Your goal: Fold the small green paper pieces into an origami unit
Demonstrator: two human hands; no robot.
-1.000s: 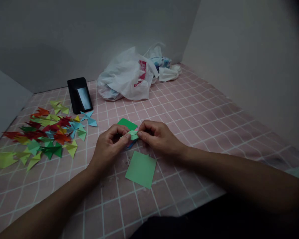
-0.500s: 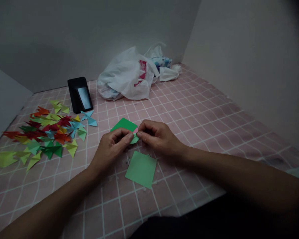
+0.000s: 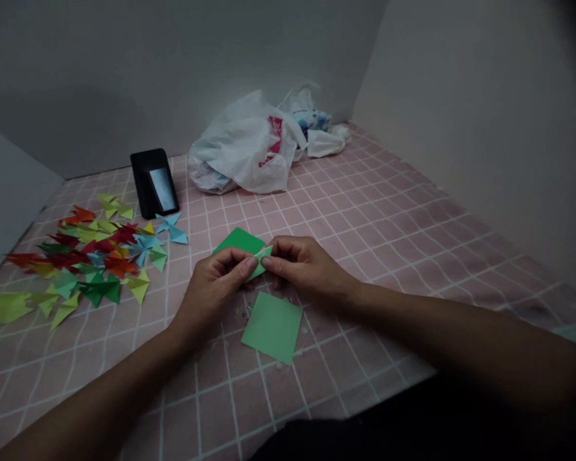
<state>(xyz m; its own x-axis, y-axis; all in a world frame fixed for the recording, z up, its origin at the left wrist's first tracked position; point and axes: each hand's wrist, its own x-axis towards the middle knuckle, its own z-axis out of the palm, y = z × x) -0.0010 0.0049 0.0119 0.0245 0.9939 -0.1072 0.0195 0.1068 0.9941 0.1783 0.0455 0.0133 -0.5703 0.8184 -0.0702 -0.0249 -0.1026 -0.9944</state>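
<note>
Between my two hands is a small folded piece of light green paper [image 3: 261,265]. My left hand [image 3: 223,275] pinches its left side between thumb and fingers. From the right, my right hand [image 3: 304,269] is closed on it too, thumb pressed on top. Parts of the fold are hidden behind my fingertips. Just beyond my left hand lies darker green paper [image 3: 240,239], partly covered by that hand. A square light green sheet [image 3: 272,327] lies flat on the cloth, nearer to me than my hands.
Several folded paper figures [image 3: 103,250] in many colours spread over the left of the pink checked cloth [image 3: 365,211]. A black phone [image 3: 144,189] leans behind them. White plastic bags [image 3: 249,144] sit at the back, before the grey walls.
The folded paper has turned between my fingers, and more of it shows, with a point sticking up. My right hand has dropped slightly and its thumb has shifted onto the paper.
</note>
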